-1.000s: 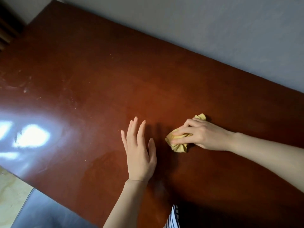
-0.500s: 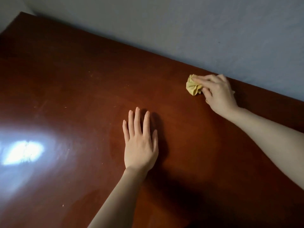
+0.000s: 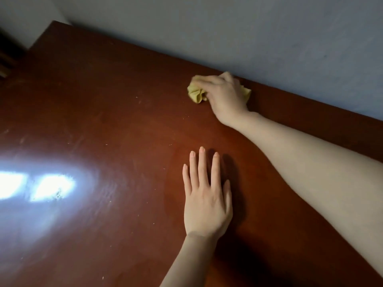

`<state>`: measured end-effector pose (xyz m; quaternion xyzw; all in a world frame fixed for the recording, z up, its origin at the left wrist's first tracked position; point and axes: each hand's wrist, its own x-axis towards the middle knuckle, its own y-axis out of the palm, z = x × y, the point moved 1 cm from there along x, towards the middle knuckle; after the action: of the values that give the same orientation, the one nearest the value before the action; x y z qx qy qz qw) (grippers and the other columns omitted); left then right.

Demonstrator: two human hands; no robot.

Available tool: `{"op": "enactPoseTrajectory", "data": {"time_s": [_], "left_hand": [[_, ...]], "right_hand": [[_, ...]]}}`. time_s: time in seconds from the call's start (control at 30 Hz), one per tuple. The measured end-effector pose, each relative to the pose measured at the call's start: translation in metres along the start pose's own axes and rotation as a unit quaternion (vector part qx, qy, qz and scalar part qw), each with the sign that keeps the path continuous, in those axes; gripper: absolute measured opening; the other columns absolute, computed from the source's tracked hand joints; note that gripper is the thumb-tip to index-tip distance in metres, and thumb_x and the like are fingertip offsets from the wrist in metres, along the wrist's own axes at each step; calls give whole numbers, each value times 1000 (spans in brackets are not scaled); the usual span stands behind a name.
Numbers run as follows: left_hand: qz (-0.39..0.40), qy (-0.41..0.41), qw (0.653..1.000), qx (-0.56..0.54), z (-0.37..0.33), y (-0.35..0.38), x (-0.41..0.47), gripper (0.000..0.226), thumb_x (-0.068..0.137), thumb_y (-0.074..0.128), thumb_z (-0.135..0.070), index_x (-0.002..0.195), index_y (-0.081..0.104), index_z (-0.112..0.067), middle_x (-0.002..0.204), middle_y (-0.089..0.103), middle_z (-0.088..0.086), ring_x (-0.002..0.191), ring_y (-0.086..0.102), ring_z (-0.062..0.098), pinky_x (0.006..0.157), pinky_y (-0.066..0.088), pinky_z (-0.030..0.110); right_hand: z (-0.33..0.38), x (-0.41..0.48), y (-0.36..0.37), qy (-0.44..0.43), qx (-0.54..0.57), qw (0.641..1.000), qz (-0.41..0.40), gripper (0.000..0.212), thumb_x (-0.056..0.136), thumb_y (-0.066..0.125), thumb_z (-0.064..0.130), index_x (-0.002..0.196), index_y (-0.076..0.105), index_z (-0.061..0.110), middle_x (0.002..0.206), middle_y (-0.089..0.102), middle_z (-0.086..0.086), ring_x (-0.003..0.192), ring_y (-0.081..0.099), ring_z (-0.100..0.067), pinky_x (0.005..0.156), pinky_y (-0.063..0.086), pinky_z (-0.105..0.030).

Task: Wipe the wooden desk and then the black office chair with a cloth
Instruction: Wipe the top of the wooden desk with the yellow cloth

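Observation:
The reddish-brown wooden desk (image 3: 103, 121) fills most of the view. My right hand (image 3: 224, 96) grips a crumpled yellow cloth (image 3: 195, 93) and holds it down on the desk close to the far edge by the wall. Part of the cloth sticks out on both sides of the hand. My left hand (image 3: 205, 195) lies flat on the desk nearer to me, fingers straight and slightly spread. The black office chair is not in view.
A grey wall (image 3: 248, 34) runs along the desk's far edge. Small pale specks of dust dot the desk surface. A bright window reflection (image 3: 41, 187) glares on the left part. A dark object (image 3: 6, 59) stands past the desk's left corner.
My right hand carried the cloth from the desk's middle, beside my left hand, out to the far edge by the wall. My left hand stayed flat on the desk.

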<state>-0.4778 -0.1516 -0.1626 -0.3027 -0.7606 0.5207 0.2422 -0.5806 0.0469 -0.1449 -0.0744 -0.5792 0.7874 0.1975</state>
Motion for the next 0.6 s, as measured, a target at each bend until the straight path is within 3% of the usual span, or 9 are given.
{"op": "enactPoseTrajectory", "data": {"time_s": [0.17,0.27,0.43,0.6], "left_hand": [[2,-8,1000,-8,3,-1,1,52,97,30,-33,145,28,-13,155,21,14,146,5,29,117,2,42],[5,-12,1000,-14,3,-1,1,51,98,30,-32,144,28,-13,155,20,13,146,2,28,119,1,43],[9,-11,1000,-20,3,-4,1,51,98,30,-33,145,31,-13,154,23,13,145,2,26,115,5,47],[21,-10,999,-25,5,-4,0,51,98,28,-35,145,30,-14,156,19,13,145,0,26,116,2,44]], "right_hand": [[56,-12,19,-160,49,982,87,44,99,39,12,135,48,36,140,47,12,111,41,-19,94,28,-30],[50,-28,11,-200,84,968,125,43,97,46,10,134,50,32,136,51,10,106,41,-16,91,27,-26],[7,-69,-13,-156,106,975,118,43,94,52,7,131,54,29,133,54,9,102,43,-13,93,35,-29],[-64,-119,-40,-29,95,995,18,50,87,57,-2,129,57,25,130,57,4,97,48,-21,92,41,-39]]}}
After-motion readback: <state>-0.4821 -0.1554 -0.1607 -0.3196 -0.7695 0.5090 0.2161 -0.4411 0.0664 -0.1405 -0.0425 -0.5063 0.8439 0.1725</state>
